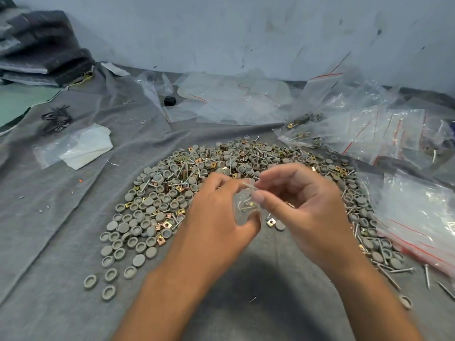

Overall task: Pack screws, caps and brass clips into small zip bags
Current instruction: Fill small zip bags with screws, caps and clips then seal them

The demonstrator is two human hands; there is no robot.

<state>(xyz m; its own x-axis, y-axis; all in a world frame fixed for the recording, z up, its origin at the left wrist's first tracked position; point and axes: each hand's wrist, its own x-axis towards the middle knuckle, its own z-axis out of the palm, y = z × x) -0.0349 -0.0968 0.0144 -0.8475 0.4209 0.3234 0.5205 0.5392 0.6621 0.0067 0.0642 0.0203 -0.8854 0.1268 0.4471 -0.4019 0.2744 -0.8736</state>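
While we look down through the head camera, our left hand (216,210) and right hand (293,200) meet above a grey felt cloth (61,242) spread over the work surface. Between them sits a small clear plastic zip bag (246,207), and we can make out a thin silver screw and a glint of brass inside it. Left fingers are curled round the bag, thumb tucked under its lower edge, fingertips pinching the top. Right thumb and forefinger are pressed together on the bag's upper strip, the other fingers loosely bent beneath.

Just behind and around our hands lies a broad heap of round grey plastic caps (138,217), mixed through with square brass clips (270,221) and long silver screws (401,269). Caps trail off toward the near left; loose screws scatter at the near right.

Off to the right we have a pile of clear zip bags with red seal lines (418,217), and farther back more bags (364,129), some holding hardware. Toward the rear centre, flat empty clear bags (234,99) lie beside a small black block (170,100). At far left we see a bundle of dark wire ties (57,119), a crumpled clear bag with white paper (78,148), and folded dark grey fabric (41,50) stacked against the scuffed pale wall (246,28).
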